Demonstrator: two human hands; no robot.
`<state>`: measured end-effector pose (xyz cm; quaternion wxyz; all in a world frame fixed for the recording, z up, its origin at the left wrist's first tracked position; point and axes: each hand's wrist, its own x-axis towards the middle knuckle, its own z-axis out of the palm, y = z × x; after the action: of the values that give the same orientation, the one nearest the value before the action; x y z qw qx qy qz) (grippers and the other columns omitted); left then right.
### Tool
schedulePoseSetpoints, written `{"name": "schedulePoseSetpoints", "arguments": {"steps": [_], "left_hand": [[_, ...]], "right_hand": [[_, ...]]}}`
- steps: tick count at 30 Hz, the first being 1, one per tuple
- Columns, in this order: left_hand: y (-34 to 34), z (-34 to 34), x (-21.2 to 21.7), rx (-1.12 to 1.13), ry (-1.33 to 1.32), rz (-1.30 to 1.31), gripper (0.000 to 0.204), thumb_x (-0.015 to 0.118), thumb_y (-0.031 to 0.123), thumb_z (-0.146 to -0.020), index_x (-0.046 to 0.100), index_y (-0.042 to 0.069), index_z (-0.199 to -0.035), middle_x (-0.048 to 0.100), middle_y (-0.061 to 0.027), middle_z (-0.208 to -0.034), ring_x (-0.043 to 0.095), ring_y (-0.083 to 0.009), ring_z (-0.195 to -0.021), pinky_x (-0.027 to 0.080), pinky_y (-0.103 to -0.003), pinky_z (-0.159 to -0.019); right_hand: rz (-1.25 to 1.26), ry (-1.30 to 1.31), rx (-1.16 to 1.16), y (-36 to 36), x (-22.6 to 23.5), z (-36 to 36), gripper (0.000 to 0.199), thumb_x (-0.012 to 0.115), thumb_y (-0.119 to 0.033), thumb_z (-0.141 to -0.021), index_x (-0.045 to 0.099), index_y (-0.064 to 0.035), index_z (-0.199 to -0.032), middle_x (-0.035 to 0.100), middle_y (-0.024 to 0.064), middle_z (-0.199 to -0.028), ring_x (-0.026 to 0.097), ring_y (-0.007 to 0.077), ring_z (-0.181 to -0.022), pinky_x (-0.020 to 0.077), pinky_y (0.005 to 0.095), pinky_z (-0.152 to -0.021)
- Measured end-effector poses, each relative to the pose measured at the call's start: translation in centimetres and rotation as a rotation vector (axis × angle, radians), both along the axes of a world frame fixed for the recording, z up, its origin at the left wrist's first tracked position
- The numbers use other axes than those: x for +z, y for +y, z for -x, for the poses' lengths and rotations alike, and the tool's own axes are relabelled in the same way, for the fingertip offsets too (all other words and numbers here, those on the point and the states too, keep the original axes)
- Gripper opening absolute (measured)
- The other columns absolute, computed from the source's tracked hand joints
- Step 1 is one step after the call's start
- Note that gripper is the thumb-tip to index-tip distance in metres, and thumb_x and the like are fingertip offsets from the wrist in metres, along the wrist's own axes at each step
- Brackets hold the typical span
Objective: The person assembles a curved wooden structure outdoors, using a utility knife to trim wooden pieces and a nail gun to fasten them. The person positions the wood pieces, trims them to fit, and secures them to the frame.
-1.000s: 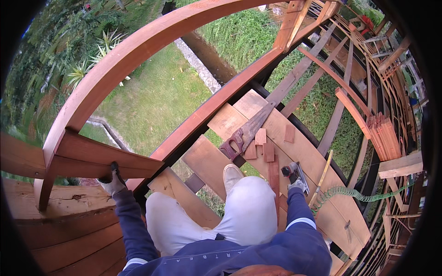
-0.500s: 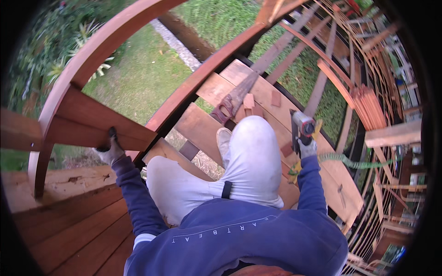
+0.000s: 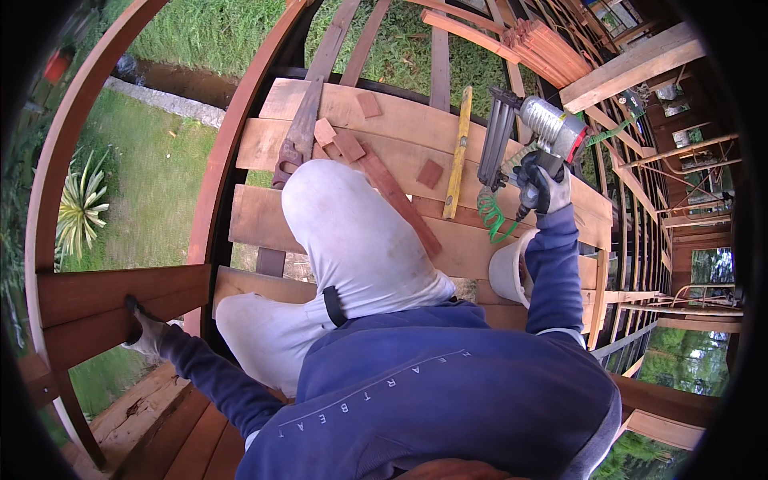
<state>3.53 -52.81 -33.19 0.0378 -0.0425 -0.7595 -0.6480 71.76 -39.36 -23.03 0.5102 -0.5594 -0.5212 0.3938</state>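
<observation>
A white bucket point(image 3: 502, 268) sits by my right sleeve point(image 3: 552, 260). My gloved right hand point(image 3: 550, 188) grips a metal nail gun point(image 3: 552, 128) over flat planks point(image 3: 268, 218); my left hand point(image 3: 146, 332) clasps a smooth reddish board point(image 3: 152, 284). Beyond lie a yellow level point(image 3: 458, 156) and brown-bladed handsaw point(image 3: 302, 124).

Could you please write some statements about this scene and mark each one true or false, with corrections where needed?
1. The right hand holds a nail gun. True.
2. The left hand rests on the saw. False: it holds a reddish board by its lower edge.
3. The saw lies on the planks. True.
4. The coiled hose is red. False: it is green.
5. The yellow bar lies on the planks. True.
</observation>
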Motion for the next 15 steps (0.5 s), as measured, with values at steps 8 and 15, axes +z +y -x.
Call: {"name": "schedulePoseSetpoints", "arguments": {"steps": [8,15], "left_hand": [[-1.3,3.1,-2.8,-0.025,0.035,-0.208,0.075,0.089,0.026,-0.068,0.047,-0.003,-0.123,0.06,-0.0171,-0.12,0.06,-0.0249,-0.104,0.054,-0.037,-0.093],[-0.2,2.7,-2.3,0.063,0.288,-0.054,0.074,0.091,0.029,-0.062,0.05,0.004,-0.118,0.064,-0.0123,-0.108,0.063,-0.0234,-0.101,0.049,-0.036,-0.089]], "right_hand": [[-0.034,-0.271,-0.299,0.5,-1.2,1.5,0.017,0.064,-0.008,-0.087,0.063,0.0024,-0.101,0.067,0.0081,-0.083,0.066,0.0164,-0.071,0.054,0.0271,-0.065],[-0.606,-0.334,0.154,2.0,7.4,8.8,0.032,0.051,-0.018,-0.096,0.059,0.0066,-0.114,0.062,0.0134,-0.099,0.061,0.0193,-0.076,0.0503,0.033,-0.074]]}}
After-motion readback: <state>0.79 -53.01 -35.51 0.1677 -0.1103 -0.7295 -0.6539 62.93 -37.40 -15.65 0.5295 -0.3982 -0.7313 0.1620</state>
